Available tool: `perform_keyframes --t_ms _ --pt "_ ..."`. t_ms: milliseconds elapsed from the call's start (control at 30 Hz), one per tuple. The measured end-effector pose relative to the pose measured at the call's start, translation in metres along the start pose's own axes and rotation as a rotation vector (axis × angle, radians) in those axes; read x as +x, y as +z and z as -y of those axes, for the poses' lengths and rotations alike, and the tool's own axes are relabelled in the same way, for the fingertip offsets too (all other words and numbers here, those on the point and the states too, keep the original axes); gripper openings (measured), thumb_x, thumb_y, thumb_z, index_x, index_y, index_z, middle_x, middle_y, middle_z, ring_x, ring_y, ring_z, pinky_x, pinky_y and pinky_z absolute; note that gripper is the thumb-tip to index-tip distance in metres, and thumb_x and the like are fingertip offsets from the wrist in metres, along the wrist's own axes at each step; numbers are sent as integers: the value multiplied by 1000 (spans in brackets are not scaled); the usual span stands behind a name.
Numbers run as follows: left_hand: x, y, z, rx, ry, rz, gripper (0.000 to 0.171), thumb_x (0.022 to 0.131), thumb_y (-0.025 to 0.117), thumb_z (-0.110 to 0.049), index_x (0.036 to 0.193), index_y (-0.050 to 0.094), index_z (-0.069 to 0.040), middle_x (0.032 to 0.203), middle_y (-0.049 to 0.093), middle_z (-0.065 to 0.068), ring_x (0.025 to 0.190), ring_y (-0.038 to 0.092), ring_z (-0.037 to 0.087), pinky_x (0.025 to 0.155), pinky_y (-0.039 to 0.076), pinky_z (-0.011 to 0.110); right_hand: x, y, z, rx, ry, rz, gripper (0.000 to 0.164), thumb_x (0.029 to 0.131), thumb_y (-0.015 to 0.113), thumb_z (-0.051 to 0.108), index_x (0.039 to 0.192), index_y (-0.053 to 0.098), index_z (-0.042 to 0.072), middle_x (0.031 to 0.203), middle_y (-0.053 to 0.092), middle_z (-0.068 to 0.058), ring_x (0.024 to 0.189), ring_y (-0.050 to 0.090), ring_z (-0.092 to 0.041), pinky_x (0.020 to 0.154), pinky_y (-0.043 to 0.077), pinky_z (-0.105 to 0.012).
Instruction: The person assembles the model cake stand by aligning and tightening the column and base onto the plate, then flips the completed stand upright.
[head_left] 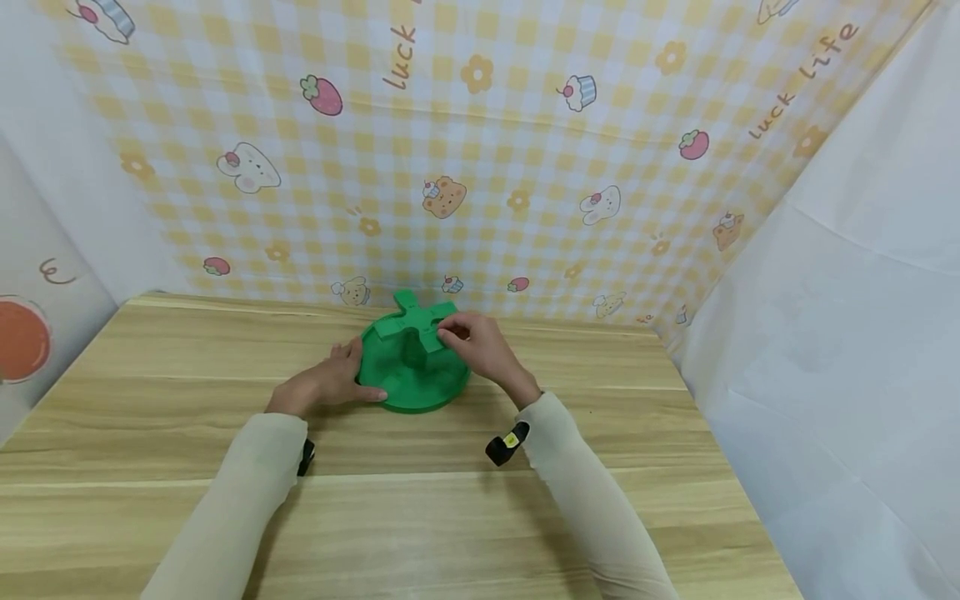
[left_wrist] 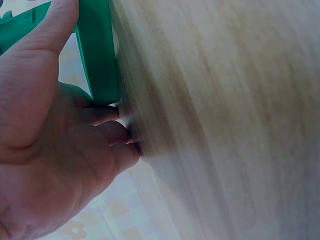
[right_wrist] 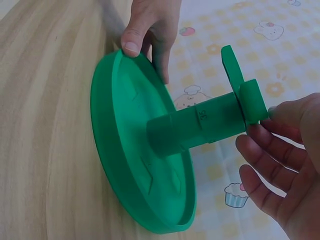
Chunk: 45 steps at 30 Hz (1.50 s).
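A green round base (head_left: 420,395) with a raised rim rests on the wooden table. From its centre rises a green post (right_wrist: 200,122), with the mark "35" on its side. A green cross-shaped piece (head_left: 412,318) sits at the top of the post. My left hand (head_left: 327,383) holds the base's left edge, thumb over the rim; in the left wrist view its other fingers (left_wrist: 120,132) bend low beside the edge at the tabletop. One arm of the cross-shaped piece is pinched by my right hand (head_left: 483,343), between thumb and forefinger.
A wooden table (head_left: 405,533) spreads under both forearms. Close behind the base hangs a yellow checked cloth (head_left: 480,167) with printed cartoons. White sheets (head_left: 847,333) close off the sides. A black wrist strap (head_left: 506,443) shows at the right cuff.
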<state>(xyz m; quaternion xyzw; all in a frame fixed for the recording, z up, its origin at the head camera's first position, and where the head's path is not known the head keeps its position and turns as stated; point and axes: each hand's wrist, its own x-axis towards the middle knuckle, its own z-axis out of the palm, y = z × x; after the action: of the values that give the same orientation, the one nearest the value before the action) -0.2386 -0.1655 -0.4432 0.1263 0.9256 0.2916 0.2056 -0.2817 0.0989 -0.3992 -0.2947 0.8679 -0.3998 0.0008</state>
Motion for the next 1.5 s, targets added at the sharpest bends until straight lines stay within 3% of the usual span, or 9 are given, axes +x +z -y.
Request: perform_keyframes --t_ms 100,200,333,467,567,733,1500 --pt "0 -1 0 5 1 -3 114 92 67 -48 151 -8 15 160 -4 34 145 -8 55 117 8 66 1 1 1 22 -13 -44 18 101 59 15 104 74 5 95 72 -6 81 65 -13 73 54 -24" --pt "-1 -1 -1 13 6 -7 114 92 67 -48 151 -7 16 160 -3 34 145 -7 55 117 8 65 2 2 0 52 -20 -180 18 100 60 13 101 74 2 91 72 -8 79 66 -16 70 55 -26" --pt "0 -1 0 23 13 -13 114 92 68 -48 150 -6 17 160 -2 35 145 -6 56 117 9 65 5 1 -2 57 -3 -316 19 98 61 11 111 70 1 108 70 -12 96 66 -24 75 58 -34" --pt "0 -1 0 20 11 -11 115 92 68 -48 150 -6 17 160 -2 36 145 -6 56 117 9 66 7 1 -5 30 68 -248 35 99 62 13 132 59 4 135 59 -13 123 57 -28 89 57 -43" --pt "0 -1 0 13 3 -5 114 92 67 -48 151 -7 16 160 -3 34 145 -7 55 117 8 65 7 1 -7 34 111 -165 43 100 60 14 141 51 6 144 53 -13 131 53 -30 95 54 -45" --pt "0 -1 0 11 1 4 114 92 67 -48 151 -8 16 160 -4 35 145 -8 55 117 8 65 6 3 -10 65 122 -102 45 101 58 13 144 48 5 145 52 -16 127 58 -30 96 54 -43" --pt "1 -1 0 11 -7 15 115 92 66 -51 151 -7 15 160 -4 35 145 -8 55 117 10 66 3 2 -10 42 70 -113 26 102 57 16 122 64 1 118 65 -14 104 65 -27 91 55 -38"
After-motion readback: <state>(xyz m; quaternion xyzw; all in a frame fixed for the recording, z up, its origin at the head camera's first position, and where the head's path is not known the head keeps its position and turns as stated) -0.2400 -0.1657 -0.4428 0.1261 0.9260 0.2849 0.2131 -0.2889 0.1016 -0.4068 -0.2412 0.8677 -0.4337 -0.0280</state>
